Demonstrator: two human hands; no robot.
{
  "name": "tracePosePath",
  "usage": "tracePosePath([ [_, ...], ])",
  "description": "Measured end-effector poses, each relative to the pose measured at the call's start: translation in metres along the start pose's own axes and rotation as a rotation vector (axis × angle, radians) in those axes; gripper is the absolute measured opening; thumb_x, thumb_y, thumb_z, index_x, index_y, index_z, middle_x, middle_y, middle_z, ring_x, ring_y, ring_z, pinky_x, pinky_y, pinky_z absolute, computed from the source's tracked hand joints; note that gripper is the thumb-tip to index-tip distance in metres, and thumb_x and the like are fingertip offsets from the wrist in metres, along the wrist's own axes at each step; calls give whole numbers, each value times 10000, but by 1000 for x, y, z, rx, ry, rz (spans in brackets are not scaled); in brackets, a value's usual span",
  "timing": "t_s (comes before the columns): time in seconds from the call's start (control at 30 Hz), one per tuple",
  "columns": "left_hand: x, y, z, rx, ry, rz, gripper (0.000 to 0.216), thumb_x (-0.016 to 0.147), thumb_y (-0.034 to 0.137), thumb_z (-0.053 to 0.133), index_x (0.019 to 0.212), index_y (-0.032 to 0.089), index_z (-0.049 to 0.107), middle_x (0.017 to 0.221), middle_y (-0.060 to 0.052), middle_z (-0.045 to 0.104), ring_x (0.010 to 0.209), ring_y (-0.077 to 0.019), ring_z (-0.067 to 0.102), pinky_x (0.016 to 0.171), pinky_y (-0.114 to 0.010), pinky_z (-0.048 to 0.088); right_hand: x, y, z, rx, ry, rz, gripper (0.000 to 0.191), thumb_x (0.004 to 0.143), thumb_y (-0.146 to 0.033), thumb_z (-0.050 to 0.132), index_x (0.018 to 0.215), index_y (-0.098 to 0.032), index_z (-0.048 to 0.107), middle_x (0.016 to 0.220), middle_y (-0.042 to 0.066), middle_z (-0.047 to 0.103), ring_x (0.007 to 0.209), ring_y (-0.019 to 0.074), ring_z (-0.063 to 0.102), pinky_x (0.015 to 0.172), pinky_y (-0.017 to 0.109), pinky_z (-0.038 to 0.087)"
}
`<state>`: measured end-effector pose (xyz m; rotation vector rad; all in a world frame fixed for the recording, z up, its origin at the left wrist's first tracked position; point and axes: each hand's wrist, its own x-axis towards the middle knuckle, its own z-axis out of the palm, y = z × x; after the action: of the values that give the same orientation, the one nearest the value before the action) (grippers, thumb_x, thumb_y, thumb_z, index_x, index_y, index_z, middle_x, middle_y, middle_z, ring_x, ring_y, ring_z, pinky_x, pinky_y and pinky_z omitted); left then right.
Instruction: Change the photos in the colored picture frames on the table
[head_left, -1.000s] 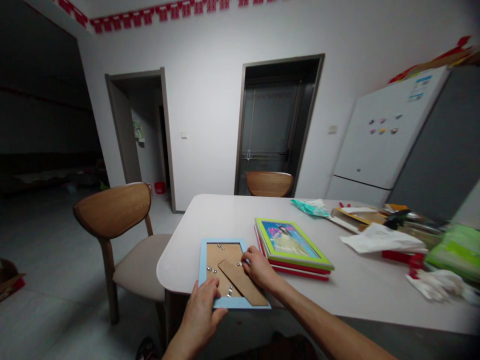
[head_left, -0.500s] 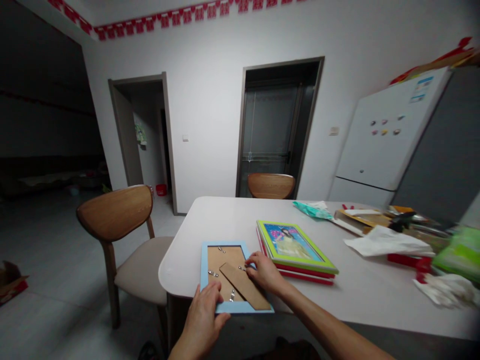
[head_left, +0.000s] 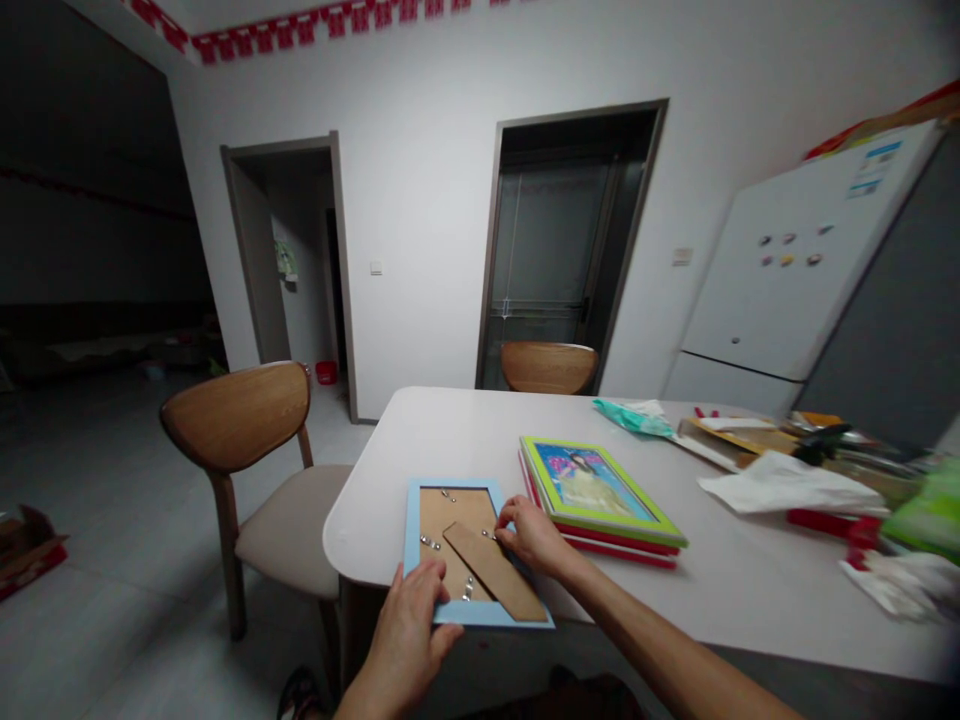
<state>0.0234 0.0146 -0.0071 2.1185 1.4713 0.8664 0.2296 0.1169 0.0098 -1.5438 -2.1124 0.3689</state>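
A light blue picture frame (head_left: 412, 525) lies face down at the table's near edge, its brown backing board (head_left: 461, 505) showing. Small metal clips (head_left: 430, 543) sit around the board, and a brown stand leg (head_left: 499, 575) slants across it. My left hand (head_left: 412, 610) grips the frame's lower left corner, fingers on top and thumb along the bottom edge. At the right edge, my right hand (head_left: 531, 537) has its fingers bent and closed beside the right metal clip (head_left: 488, 535). Its fingertips partly hide that side.
Just right of the frame is a stack of picture frames, a green one (head_left: 667, 530) on top. Farther right lie white paper (head_left: 787, 485), a teal packet (head_left: 634, 418) and a green bag (head_left: 926, 510). Wooden chairs (head_left: 240, 415) stand left and behind the white table (head_left: 442, 430).
The camera view has shifted slightly, so the scene sits a little farther right. Both hands stay at the same places on the picture frame.
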Motion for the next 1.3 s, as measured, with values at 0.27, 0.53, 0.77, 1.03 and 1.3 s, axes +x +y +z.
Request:
tracePosePath([
  [0.27, -1, 4, 3, 5, 26, 23, 499, 621, 169, 578, 1107, 145, 467, 986, -83, 591, 1066, -228, 454, 999, -463, 185, 2, -1, 3, -49, -5, 1, 137, 605, -160, 514, 634, -137, 646, 821, 75, 563, 746, 155, 530, 705, 236, 387],
  [0.53, -1, 7, 2, 23, 13, 19, 468, 613, 148, 577, 1073, 161, 491, 1025, -79, 583, 1079, -225, 446, 1001, -468, 188, 3, -1, -6, -68, 16, -30, 220, 678, -181, 471, 770, -138, 666, 845, 96, 598, 788, 173, 537, 764, 266, 380],
  [0.77, -1, 2, 5, 78, 0, 30, 525, 628, 148, 570, 1135, 148, 433, 1069, -93, 566, 1090, -219, 444, 1004, -475, 191, 4, -56, 26, -13, -98, -334, 262, 743, -176, 412, 825, -183, 661, 843, 52, 610, 800, 142, 510, 722, 226, 347],
  [1.03, -3, 0, 4, 83, 9, 61, 519, 619, 148, 574, 1122, 159, 446, 1139, -103, 536, 1119, -225, 421, 998, -491, 199, 3, -64, 37, -158, -173, -493, 164, 708, -276, 510, 645, -189, 634, 833, 35, 592, 806, 160, 465, 681, 245, 294],
  [1.3, -4, 5, 2, -1, 7, 43, 526, 581, 143, 596, 1094, 187, 484, 996, -74, 606, 1073, -247, 461, 991, -506, 199, 26, -52, 34, -12, -34, -99, 224, 760, -247, 423, 806, -177, 630, 822, 47, 633, 727, 123, 528, 639, 206, 342],
])
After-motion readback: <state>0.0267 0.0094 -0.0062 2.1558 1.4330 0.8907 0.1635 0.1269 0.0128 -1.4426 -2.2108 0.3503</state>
